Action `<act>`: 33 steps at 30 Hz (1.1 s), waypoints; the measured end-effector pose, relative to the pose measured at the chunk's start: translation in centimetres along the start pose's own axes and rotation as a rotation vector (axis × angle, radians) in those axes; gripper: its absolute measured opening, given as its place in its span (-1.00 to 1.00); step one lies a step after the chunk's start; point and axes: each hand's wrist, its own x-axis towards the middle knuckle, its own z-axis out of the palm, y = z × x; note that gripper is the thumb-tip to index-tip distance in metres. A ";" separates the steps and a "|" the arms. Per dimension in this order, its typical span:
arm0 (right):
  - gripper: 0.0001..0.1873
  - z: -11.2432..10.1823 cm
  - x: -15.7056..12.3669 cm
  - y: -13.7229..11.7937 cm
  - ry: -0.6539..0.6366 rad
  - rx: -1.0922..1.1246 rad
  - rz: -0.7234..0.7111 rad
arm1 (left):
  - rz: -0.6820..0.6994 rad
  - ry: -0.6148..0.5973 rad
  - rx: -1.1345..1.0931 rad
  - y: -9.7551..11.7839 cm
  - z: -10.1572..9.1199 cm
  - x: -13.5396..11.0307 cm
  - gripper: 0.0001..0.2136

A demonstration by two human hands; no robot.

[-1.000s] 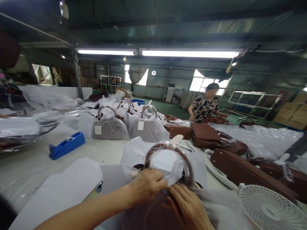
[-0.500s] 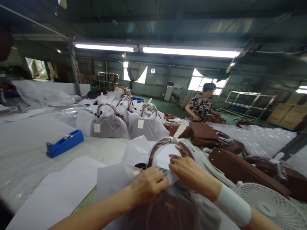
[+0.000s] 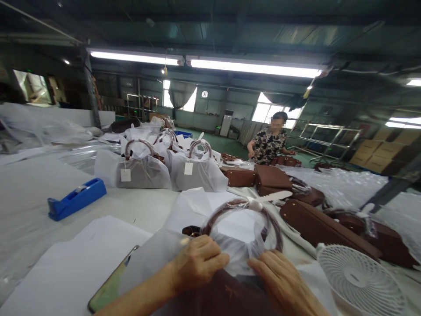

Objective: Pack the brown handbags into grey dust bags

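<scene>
A brown handbag (image 3: 230, 294) stands upright right in front of me, partly covered by a thin white translucent wrapping sheet (image 3: 154, 259). Its arched handle (image 3: 274, 224) is wrapped in clear film, with a white strip fastened at the top. My left hand (image 3: 200, 263) pinches the wrapping at the bag's upper edge, left of centre. On the right side of that edge, my right hand (image 3: 279, 276) has its fingers curled over the wrapping beneath the handle. The wrapping is stretched between both hands, and the bag's lower part runs out of view.
A blue tape dispenser (image 3: 77, 198) and white paper sheets (image 3: 75, 263) lie left, beside a phone-like flat object (image 3: 112, 281). Wrapped handbags (image 3: 141, 169) stand behind. Brown bags (image 3: 325, 228) and a white fan (image 3: 358, 276) are at right. A co-worker (image 3: 268, 142) stands beyond.
My right hand has moved down from inside the handle to the wrapping at the bag's upper right edge. The handle's white strip now points right. The view has shifted slightly.
</scene>
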 end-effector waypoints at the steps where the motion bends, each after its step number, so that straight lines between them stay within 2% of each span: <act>1: -0.71 0.3 -0.2 -0.5 0.021 -0.002 0.026 | -0.006 0.008 -0.017 0.0 0.0 0.0 -0.77; 4: -0.83 0.9 -0.4 -2.0 0.038 -0.017 0.094 | -0.015 -0.001 -0.033 0.0 -0.2 0.1 -0.79; 7: -0.82 1.3 -0.2 -2.9 0.062 -0.061 0.146 | -0.023 -0.025 -0.041 0.0 -0.3 0.4 -0.81; 9: -0.85 1.7 -0.3 -2.9 0.097 -0.085 0.166 | -0.039 -0.054 -0.021 0.1 -0.2 0.5 -0.65; 10: -0.85 2.0 -0.4 -2.7 0.112 -0.084 0.163 | -0.052 -0.076 -0.004 0.1 -0.1 0.7 -0.61; 13: -0.76 2.8 -0.8 -1.5 0.152 -0.038 0.136 | -0.076 -0.128 0.031 0.4 0.6 1.1 -0.76; 18: -0.72 3.6 -1.2 1.6 0.244 -0.062 0.066 | -0.053 -0.093 0.098 0.6 1.9 1.7 -0.73; 21: -0.77 3.6 -1.2 2.2 0.270 -0.095 0.020 | -0.044 -0.076 0.119 0.3 1.9 1.4 -0.76; 24: -0.77 3.4 -1.0 1.1 0.273 -0.120 0.017 | 0.004 -0.019 0.116 -0.1 1.7 0.8 -0.80; 27: -0.75 3.4 -0.9 -0.8 0.294 -0.112 0.090 | 0.088 0.024 0.088 0.0 1.3 0.5 -0.81; 33: -0.72 3.2 -1.7 -3.1 0.329 -0.061 0.101 | 0.160 0.014 0.035 1.6 0.1 0.8 -0.77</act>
